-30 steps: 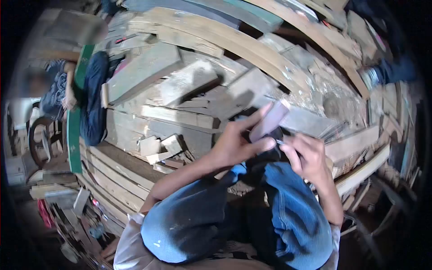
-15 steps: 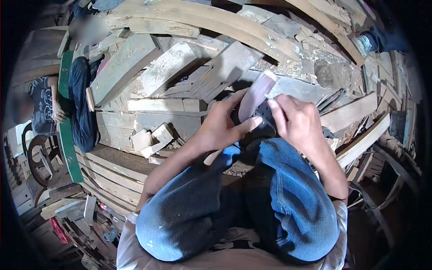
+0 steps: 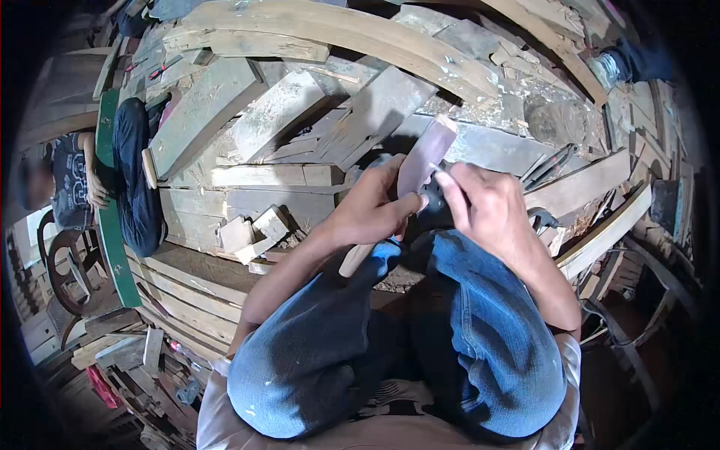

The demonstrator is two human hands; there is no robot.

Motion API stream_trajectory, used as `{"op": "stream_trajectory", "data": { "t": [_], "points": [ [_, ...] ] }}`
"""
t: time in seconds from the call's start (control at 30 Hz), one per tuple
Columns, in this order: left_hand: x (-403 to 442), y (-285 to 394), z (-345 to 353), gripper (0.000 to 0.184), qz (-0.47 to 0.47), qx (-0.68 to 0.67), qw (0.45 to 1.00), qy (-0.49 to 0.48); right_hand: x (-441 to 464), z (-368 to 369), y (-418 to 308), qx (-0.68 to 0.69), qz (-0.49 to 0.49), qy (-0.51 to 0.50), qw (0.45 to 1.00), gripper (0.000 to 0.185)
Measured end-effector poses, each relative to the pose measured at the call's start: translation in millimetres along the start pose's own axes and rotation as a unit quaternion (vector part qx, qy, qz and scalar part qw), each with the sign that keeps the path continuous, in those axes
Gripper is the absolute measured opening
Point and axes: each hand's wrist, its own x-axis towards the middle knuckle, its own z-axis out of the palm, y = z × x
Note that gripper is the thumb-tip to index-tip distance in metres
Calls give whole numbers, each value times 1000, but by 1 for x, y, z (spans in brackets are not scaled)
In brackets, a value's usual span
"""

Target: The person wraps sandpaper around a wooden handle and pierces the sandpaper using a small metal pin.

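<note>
Centrally, the left hand (image 3: 369,208) grips a flat, purplish wooden piece (image 3: 424,156), long axis slanting forward-right, while the nearly closed right hand (image 3: 491,196) pinches a mostly hidden, pale-tipped item (image 3: 434,166) at its right edge.

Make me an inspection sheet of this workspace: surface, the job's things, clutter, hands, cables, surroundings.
Surface: rough planks, uneven, littered with scraps.
Job's things: pale wood piece, tilted, held above the planks; small thin item near its face, too small to identify.
Clutter: offcuts and a long beam beyond; dark tools to the right.
Hands: left hand grips the wood piece; right hand pinches the small thin item.
Cables: nothing seen for certain; the lower right is too dark to tell.
Surroundings: another person at left, by a green board; chair nearby.
</note>
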Motion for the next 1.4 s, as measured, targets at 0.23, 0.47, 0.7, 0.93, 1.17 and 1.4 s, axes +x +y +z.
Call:
{"op": "stream_trajectory", "data": {
  "t": [0.23,0.47,0.7,0.93,1.17,1.4],
  "points": [
    [0,-4,1,33,13,18,1000,10,-4,-2,2,-38,11,-27,999,14],
    [1,-2,0,40,11,8,1000,0,-6,-3,0,-32,0,-12,999,16],
    [3,-3,1,44,2,-18,1000,6,-10,2,-3,-54,-11,-38,998,13],
    [4,-5,0,48,-13,-21,1000,5,-6,1,-1,-51,-6,-21,998,14],
    [5,-6,-2,42,9,-14,1000,-9,-7,6,2,-79,-25,-18,996,16],
    [5,-7,-3,42,1,-26,1000,-4,-7,5,-1,-96,-48,-5,994,16]
  ]
}}
